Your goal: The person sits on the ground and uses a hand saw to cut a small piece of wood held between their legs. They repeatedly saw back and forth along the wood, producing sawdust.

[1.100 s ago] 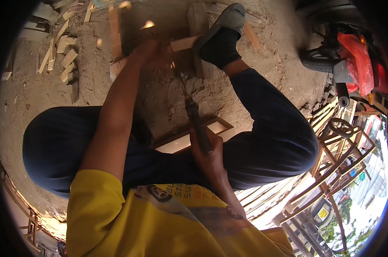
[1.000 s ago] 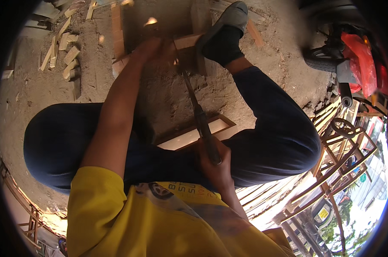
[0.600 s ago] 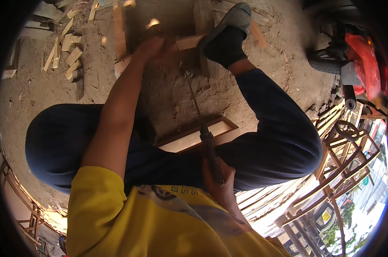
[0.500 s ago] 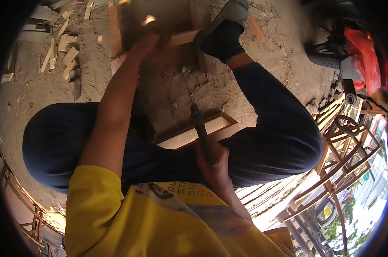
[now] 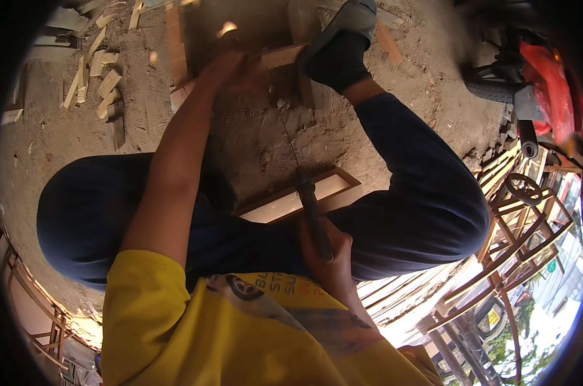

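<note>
My right hand [image 5: 323, 248] is wrapped round the long dark handle of a hand saw [image 5: 309, 199], low in front of my body. The saw's thin blade shows nearly edge-on and points away from me, toward a strip of wood [image 5: 284, 58]. My left hand [image 5: 230, 67] is stretched far forward, at the left end of that strip. Its fingers are dark and blurred, so their grip cannot be made out. My shod foot [image 5: 340, 51] rests at the strip's right end.
A shallow wooden frame with a pale panel [image 5: 291, 204] lies between my legs. Wood offcuts [image 5: 108, 83] litter the dirt floor at the far left. To the right are a motorcycle wheel [image 5: 488, 90] with red plastic and a wooden rack [image 5: 529, 225].
My right hand has drawn the saw back toward my body and slightly to the right. The left hand stays at the wood strip.
</note>
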`<state>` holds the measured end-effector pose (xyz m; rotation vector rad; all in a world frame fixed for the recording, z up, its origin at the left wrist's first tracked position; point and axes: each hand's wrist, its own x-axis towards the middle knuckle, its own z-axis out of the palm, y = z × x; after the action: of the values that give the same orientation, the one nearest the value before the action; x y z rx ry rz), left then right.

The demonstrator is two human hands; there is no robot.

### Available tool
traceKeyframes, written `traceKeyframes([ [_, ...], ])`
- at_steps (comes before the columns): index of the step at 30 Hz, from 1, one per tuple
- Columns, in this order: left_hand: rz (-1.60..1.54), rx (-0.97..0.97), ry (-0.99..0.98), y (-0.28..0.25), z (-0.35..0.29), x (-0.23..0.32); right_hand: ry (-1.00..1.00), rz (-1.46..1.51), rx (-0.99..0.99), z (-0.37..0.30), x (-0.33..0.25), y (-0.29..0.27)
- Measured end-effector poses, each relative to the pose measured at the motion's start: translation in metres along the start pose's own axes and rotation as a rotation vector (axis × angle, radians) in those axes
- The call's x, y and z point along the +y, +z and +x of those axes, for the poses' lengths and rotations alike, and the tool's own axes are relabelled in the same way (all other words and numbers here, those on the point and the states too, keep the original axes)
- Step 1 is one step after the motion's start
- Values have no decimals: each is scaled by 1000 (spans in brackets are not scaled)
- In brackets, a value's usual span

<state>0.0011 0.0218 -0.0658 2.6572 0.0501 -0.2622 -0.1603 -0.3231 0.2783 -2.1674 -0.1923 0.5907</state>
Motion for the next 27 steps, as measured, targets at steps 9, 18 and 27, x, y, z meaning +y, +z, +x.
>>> traceKeyframes([
  [9,-193,30,-101,-10,-1,12,24,39,-7,6,-11,7],
  [18,-152,33,-65,-43,-11,39,19,42,-28,27,-12,8],
  [27,6,91,-44,-43,-21,59,43,-8,-27,25,-13,11],
])
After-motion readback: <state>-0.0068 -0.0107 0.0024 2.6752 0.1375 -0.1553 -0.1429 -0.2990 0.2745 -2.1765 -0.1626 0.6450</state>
